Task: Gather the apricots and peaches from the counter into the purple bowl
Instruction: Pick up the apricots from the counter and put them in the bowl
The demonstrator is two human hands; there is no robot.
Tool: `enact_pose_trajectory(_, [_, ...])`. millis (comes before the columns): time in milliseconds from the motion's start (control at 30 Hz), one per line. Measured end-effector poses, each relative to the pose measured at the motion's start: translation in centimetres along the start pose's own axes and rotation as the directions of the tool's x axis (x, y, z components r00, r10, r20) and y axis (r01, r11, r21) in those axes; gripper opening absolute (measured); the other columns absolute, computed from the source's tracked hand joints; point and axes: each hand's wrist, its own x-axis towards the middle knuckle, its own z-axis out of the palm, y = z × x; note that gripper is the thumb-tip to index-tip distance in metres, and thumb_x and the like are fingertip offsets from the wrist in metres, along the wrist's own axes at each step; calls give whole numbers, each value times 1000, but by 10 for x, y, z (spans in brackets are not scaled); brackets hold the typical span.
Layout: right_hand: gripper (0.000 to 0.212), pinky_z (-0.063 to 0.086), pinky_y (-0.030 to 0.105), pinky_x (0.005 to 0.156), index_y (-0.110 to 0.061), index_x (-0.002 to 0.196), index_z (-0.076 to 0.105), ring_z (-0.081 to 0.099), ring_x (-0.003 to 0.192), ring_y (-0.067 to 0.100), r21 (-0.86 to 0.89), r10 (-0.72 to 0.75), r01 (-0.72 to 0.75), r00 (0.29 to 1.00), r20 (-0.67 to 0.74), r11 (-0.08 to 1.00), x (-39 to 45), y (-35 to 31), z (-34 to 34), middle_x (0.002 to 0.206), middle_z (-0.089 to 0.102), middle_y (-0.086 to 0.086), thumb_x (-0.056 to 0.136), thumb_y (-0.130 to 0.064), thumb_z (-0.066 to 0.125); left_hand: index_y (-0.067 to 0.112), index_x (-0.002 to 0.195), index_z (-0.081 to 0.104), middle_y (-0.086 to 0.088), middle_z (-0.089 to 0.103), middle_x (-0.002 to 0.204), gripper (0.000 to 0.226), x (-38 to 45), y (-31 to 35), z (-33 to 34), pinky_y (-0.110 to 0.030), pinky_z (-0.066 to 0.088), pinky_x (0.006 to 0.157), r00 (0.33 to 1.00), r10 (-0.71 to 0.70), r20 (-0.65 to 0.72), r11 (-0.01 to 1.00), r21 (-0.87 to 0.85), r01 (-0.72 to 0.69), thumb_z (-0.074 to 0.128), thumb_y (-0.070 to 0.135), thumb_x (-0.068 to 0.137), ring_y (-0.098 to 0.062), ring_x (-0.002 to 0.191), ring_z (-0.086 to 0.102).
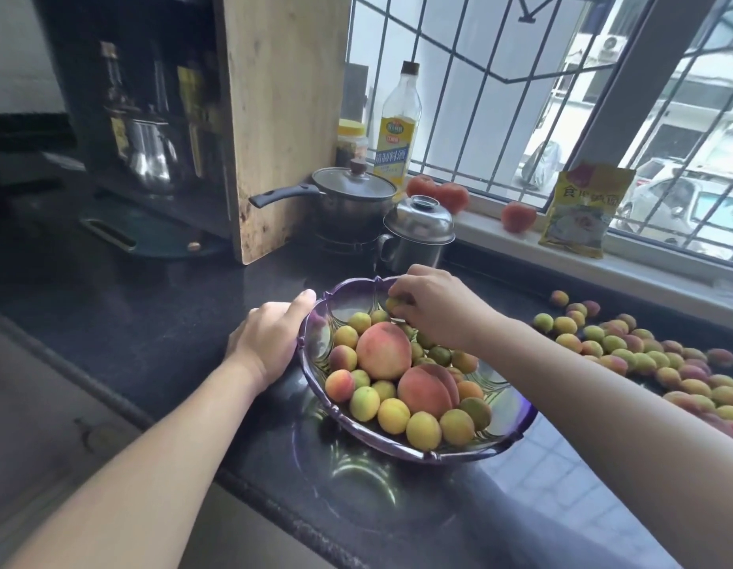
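Note:
The purple glass bowl (496, 443) sits on the dark counter and holds two large peaches (383, 350) and several small yellow-orange apricots (393, 415). My left hand (268, 336) grips the bowl's left rim, thumb on the edge. My right hand (436, 312) hovers over the far side of the bowl, its fingers closed on a small yellow-green apricot (393, 303). A heap of several more apricots (648, 359) lies on the counter to the right of the bowl.
Behind the bowl stand a lidded steel mug (416, 236), a saucepan with glass lid (348, 197) and an upright wooden board (282, 117). A bottle (397, 129), tomatoes (518, 217) and a yellow packet (582, 211) line the windowsill. The counter's front edge runs lower left.

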Motion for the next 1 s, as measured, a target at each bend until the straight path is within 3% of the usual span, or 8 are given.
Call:
enact_pose_trajectory(167, [27, 51, 36, 86, -22, 120, 65, 60, 98, 20, 49, 24, -25, 999, 36, 998, -2, -2, -11, 109, 56, -6, 95, -31, 63, 26, 85, 80, -4, 78, 95, 91, 1, -1, 0, -47, 47, 101, 1000, 0, 13, 1000, -14, 0, 19, 90, 67, -36, 101, 66])
enact_pose_trajectory(233, [29, 49, 30, 87, -19, 123, 67, 61, 96, 14, 200, 124, -96, 984, -129, 975, -12, 8, -24, 112, 62, -5, 96, -29, 65, 33, 76, 78, -5, 77, 94, 81, 0, -1, 0, -47, 47, 101, 1000, 3, 9, 1000, -18, -2, 21, 90, 69, -36, 100, 66])
enact_pose_trajectory(367, [21, 47, 31, 90, -12, 107, 73, 63, 98, 21, 355, 480, -344, 756, -445, 869, -63, 60, -23, 105, 69, 3, 95, -7, 56, 34, 57, 67, -10, 72, 87, 68, -1, 1, 1, -47, 46, 97, 1000, 17, -2, 1000, -2, -17, 23, 81, 80, -40, 95, 62])
enact_pose_trajectory(500, [28, 40, 40, 81, -8, 112, 67, 57, 101, 41, 206, 651, -622, 676, -346, 755, -116, 89, 23, 119, 56, 17, 91, -1, 51, 37, 57, 65, -10, 70, 83, 65, 1, 1, 1, -48, 47, 97, 1000, 18, 0, 1000, -1, -18, 22, 80, 81, -40, 94, 60])
enact_pose_trajectory(633, [36, 44, 48, 73, -9, 124, 58, 58, 95, 49, 78, 664, -692, 647, -374, 718, -122, 98, 35, 130, 46, 21, 90, -2, 52, 34, 57, 65, -9, 68, 77, 66, 2, -1, 2, -49, 48, 98, 1000, 16, -5, 1000, -2, -16, 23, 80, 79, -39, 90, 59])
enact_pose_trajectory(800, [59, 46, 50, 93, -18, 153, 35, 52, 123, 49, -76, 717, -736, 674, -177, 673, -94, 109, 32, 164, 20, 16, 95, -8, 42, 31, 60, 66, -9, 70, 78, 71, 3, -1, 2, -49, 48, 98, 1000, 15, -9, 1000, -7, -15, 21, 85, 74, -39, 90, 60])
enact_pose_trajectory(900, [53, 46, 51, 95, -19, 148, 38, 54, 120, 50, -159, 737, -744, 667, -108, 649, -79, 119, 31, 163, 21, 18, 95, -16, 43, 30, 56, 63, -8, 66, 74, 68, 2, -2, 1, -48, 48, 96, 1000, 14, -9, 1000, 3, -14, 24, 81, 78, -39, 87, 57])
enact_pose_trajectory(1000, [34, 48, 51, 90, -10, 128, 53, 56, 113, 48, -179, 748, -747, 659, -78, 640, -71, 127, 32, 137, 44, 22, 96, -19, 43, 29, 55, 61, -8, 67, 74, 68, 1, -1, 1, -47, 48, 95, 1000, 15, -9, 1000, 6, -15, 24, 79, 80, -39, 88, 58])
